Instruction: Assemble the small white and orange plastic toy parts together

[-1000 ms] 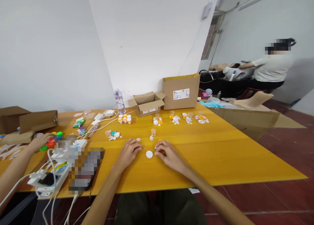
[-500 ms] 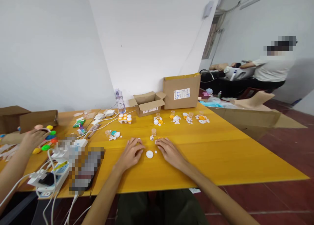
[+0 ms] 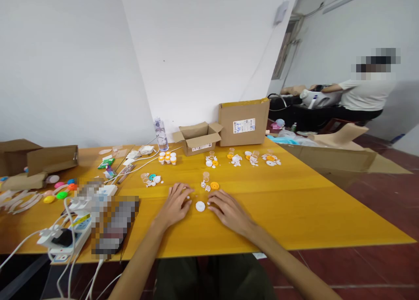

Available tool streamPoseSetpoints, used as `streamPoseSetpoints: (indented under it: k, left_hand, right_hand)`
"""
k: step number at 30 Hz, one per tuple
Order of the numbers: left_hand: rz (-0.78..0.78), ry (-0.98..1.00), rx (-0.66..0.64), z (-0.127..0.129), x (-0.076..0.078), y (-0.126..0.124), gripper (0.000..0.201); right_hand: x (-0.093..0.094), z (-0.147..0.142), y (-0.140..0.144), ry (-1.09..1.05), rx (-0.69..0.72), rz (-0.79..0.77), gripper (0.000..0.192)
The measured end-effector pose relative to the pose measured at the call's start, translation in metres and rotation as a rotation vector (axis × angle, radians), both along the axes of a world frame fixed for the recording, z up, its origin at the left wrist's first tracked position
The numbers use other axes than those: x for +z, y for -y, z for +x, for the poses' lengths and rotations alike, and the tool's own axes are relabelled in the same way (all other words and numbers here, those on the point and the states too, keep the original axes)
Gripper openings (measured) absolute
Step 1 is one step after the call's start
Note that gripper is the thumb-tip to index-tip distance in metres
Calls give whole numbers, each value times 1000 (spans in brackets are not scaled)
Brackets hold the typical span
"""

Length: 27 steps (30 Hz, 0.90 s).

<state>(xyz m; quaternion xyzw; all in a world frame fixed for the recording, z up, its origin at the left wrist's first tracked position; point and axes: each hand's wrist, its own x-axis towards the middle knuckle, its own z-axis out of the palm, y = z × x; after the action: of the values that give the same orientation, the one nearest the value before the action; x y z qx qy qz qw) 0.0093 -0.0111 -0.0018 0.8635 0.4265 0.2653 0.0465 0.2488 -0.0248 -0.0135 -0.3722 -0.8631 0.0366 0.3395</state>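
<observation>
A white round cap-like disc (image 3: 200,206) lies flat on the table between my two hands. My left hand (image 3: 175,206) rests to its left, palm down, with bent fingers apart; a tiny white piece (image 3: 188,197) shows at its fingertips. To the right of the disc, my right hand (image 3: 227,210) is palm down with fingers apart, its fingertips at a small white bead-like piece (image 3: 208,203). Just beyond the hands are a clear plastic cup (image 3: 206,176), two white pieces with holes (image 3: 207,188) and an orange ring-like part (image 3: 214,185).
Similar part groups (image 3: 235,159) line the back, near an open carton (image 3: 201,143) and a larger box (image 3: 244,125). Several white-and-orange capped pieces (image 3: 167,159) stand by a bottle (image 3: 160,135). Left are a power strip (image 3: 83,226) and cables. A person (image 3: 366,95) sits far right.
My right hand has shifted toward me, from the holed white pieces to the small bead, uncovering the orange part. My left hand has moved slightly. Another person's arm at left has gone from view.
</observation>
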Motion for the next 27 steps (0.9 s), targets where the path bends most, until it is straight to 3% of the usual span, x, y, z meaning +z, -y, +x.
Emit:
streamPoseSetpoints:
  k: [5,10,27]
  left_hand:
    - [42,48,98,-1,-2,-2,23]
    - [58,37,101,-2,-1,-3,12]
    - [-18,126,-9,-1,0,-8,18]
  right_hand:
    - [1,-3,-1,4,1,8,15]
    - [0,-5,-4,-29,7,-7,19]
    - [-3,-4,-5,-146,33,-65,19]
